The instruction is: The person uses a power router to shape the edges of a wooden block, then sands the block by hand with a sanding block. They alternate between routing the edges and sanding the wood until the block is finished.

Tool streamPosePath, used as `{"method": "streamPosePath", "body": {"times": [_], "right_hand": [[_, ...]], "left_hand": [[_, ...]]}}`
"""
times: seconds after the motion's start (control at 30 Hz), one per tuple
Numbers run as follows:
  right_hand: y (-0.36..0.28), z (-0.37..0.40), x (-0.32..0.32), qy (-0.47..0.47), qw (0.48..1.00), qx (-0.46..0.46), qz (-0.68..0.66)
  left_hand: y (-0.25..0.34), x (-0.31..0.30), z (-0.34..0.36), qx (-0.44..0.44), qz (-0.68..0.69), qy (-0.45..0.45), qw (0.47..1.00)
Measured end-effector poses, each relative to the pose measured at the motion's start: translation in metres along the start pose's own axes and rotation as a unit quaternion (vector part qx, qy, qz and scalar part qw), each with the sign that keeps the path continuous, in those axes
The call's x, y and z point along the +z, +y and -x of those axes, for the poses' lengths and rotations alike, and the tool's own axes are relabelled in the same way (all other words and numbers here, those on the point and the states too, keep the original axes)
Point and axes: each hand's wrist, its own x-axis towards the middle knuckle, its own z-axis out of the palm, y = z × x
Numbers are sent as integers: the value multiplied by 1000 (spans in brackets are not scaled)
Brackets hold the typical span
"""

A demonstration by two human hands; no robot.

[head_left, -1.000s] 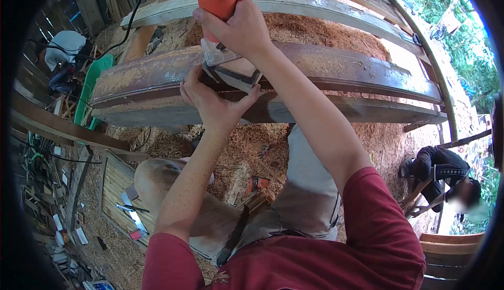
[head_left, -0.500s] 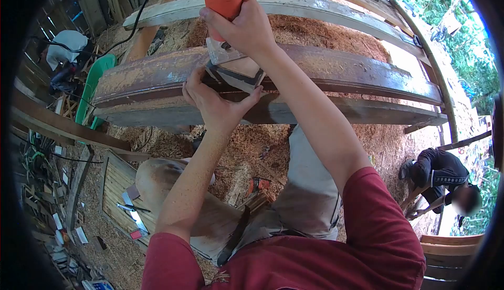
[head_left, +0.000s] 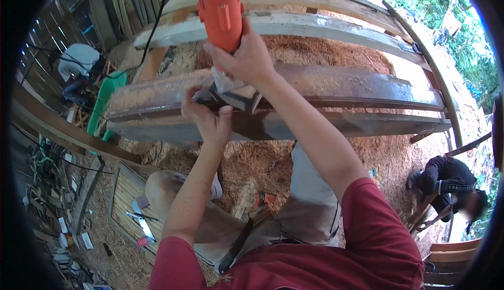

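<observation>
Sawdust, coarse and reddish, lies heaped behind the curved beam. The beam is a long dark-brown timber, smooth and glossy on its right stretch, dusty and scuffed on its left. On its top edge stands the orange router, a ribbed plastic cylinder, nearly upright, with its squarish metal base resting on the wood. My right hand wraps tight round the router's lower body, the arm stretched up and forward from a red sleeve. My left hand reaches up from below, wrist bent, fingers curled shut on the base's left corner. A second ago that hand lay spread under the base with the thumb splayed to the right. Now it is bunched, and the router shows more of its body, lower in view.
</observation>
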Motion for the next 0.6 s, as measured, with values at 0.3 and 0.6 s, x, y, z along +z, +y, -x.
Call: {"method": "streamPosePath", "body": {"times": [0.3,0.6], "right_hand": [[-11,3,-10,-24,999,15,22],[-11,5,-15,-18,999,-21,-31]], "left_hand": [[89,-19,-126,149,-116,-49,981],[120,7,-194,115,-48,-140,982]]}}
